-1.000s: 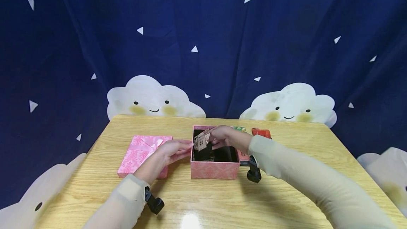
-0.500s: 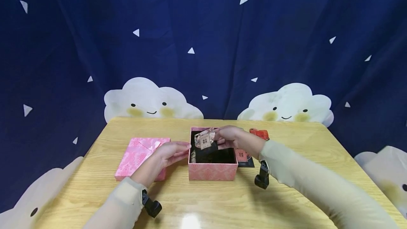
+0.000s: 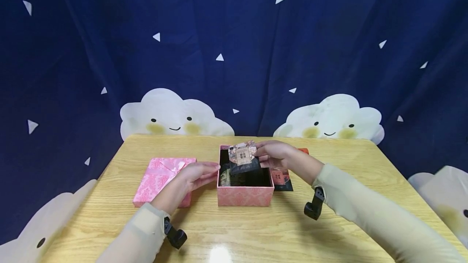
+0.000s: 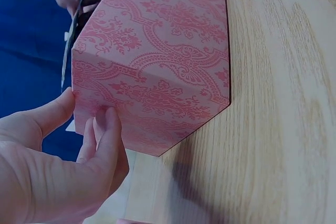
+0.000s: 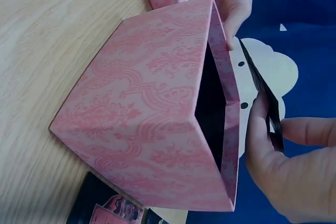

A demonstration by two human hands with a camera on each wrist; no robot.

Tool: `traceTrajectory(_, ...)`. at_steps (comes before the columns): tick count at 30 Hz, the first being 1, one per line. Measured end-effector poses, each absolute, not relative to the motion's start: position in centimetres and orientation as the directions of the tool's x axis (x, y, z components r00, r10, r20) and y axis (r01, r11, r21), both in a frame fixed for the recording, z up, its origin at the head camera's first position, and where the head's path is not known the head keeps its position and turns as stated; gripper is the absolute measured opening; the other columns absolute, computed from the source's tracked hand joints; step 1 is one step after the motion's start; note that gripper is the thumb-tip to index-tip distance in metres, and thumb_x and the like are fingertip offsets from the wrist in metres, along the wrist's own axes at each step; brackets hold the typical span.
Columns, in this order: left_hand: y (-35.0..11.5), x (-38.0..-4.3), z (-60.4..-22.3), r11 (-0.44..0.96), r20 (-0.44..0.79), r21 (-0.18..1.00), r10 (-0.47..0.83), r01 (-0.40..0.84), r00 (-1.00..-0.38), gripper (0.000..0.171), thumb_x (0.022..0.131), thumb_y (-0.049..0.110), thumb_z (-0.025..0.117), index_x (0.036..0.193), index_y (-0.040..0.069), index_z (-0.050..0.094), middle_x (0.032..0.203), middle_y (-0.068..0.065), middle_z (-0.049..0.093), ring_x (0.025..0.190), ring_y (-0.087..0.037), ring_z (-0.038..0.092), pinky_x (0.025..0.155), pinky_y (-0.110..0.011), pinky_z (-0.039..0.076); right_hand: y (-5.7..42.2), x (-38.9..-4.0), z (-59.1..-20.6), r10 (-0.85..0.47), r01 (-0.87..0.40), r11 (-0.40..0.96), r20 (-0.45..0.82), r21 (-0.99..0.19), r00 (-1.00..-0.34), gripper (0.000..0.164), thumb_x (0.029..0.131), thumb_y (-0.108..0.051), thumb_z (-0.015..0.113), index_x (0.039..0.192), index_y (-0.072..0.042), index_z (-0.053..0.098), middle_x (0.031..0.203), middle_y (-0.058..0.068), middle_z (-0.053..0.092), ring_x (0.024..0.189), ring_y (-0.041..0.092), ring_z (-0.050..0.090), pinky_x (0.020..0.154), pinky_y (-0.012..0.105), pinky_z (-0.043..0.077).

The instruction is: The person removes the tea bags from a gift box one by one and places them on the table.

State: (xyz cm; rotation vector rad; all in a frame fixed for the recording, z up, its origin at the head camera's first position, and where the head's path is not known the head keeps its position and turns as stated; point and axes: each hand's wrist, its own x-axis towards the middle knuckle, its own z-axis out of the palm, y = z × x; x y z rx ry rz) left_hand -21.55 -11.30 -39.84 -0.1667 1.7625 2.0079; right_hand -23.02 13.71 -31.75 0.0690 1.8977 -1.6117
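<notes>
A flat dark packet with a floral top and pale label point(image 3: 243, 157) hangs tilted over the opening of the pink patterned box point(image 3: 245, 196). My right hand point(image 3: 273, 154) pinches its right edge between thumb and fingers; the right wrist view shows the packet point(image 5: 265, 85) edge-on, apart from the rim. At the box's left wall is my left hand point(image 3: 199, 175). In the left wrist view that hand point(image 4: 68, 166) holds the rim, thumb at the edge and bent fingers against the outside. Another packet point(image 3: 226, 177), partly hidden, lies in the box's dark inside.
The pink lid with a ribbon bow point(image 3: 155, 186) lies left of the box, partly behind the left forearm. Right of the box a dark packet with a red label point(image 3: 281, 180) lies on the wooden table point(image 3: 256, 234). A red item point(image 3: 304, 150) shows behind the right arm.
My right hand has lifted the packet up and right out of the box, and its label now faces the head camera. The left hand has stayed at the box's left rim.
</notes>
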Motion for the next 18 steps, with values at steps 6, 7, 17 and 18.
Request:
traceTrajectory(6, -11.2, -21.7, -39.7, -0.062, -0.377, 0.913, 0.25, -0.403, -0.892, 0.042, 0.092, 0.003, 0.06, 0.129, -0.014, 0.049, 0.116, -0.015, 0.066, 0.088, -0.01, 0.066, 0.106, -0.039, 0.049, 15.3, -22.6, -31.8, -0.375, 0.437, 0.202, -0.482, -0.876, -0.792, 0.055, 0.094, 0.001, 0.043, 0.146, 0.002, 0.026, 0.08, -0.004, 0.06, 0.057, 0.0, 0.047, 0.056, 0.012, 0.053)
traceTrajectory(7, -11.1, -21.7, -39.7, -0.06, -0.376, 0.914, 0.251, -0.402, -0.892, 0.042, 0.092, 0.003, 0.06, 0.129, -0.014, 0.048, 0.113, -0.014, 0.067, 0.087, -0.009, 0.066, 0.106, -0.038, 0.049, 15.6, -22.5, -31.9, -0.373, 0.439, 0.191, -0.479, -0.878, -0.795, 0.057, 0.094, 0.001, 0.043, 0.147, 0.003, 0.023, 0.08, -0.004, 0.06, 0.059, 0.0, 0.05, 0.057, 0.012, 0.054)
traceTrajectory(17, -11.3, -21.6, -39.8, -0.059, -0.38, 0.913, 0.242, -0.404, -0.893, 0.041, 0.092, 0.002, 0.059, 0.129, -0.014, 0.048, 0.108, -0.011, 0.067, 0.093, -0.013, 0.065, 0.11, -0.043, 0.044, 18.2, -21.6, -32.6, -0.318, 0.462, 0.114, -0.473, -0.879, -0.821, 0.066, 0.094, 0.003, 0.044, 0.151, 0.006, 0.009, 0.078, -0.002, 0.063, 0.067, 0.003, 0.063, 0.063, 0.017, 0.059)
traceTrajectory(18, -11.3, -21.6, -39.8, -0.06, -0.38, 0.913, 0.241, -0.404, -0.893, 0.042, 0.092, 0.002, 0.059, 0.129, -0.014, 0.048, 0.108, -0.011, 0.067, 0.093, -0.013, 0.065, 0.111, -0.044, 0.044, 18.5, -21.5, -32.8, -0.311, 0.465, 0.104, -0.473, -0.879, -0.825, 0.066, 0.094, 0.003, 0.044, 0.15, 0.006, 0.009, 0.077, -0.002, 0.063, 0.066, 0.003, 0.063, 0.063, 0.017, 0.059)
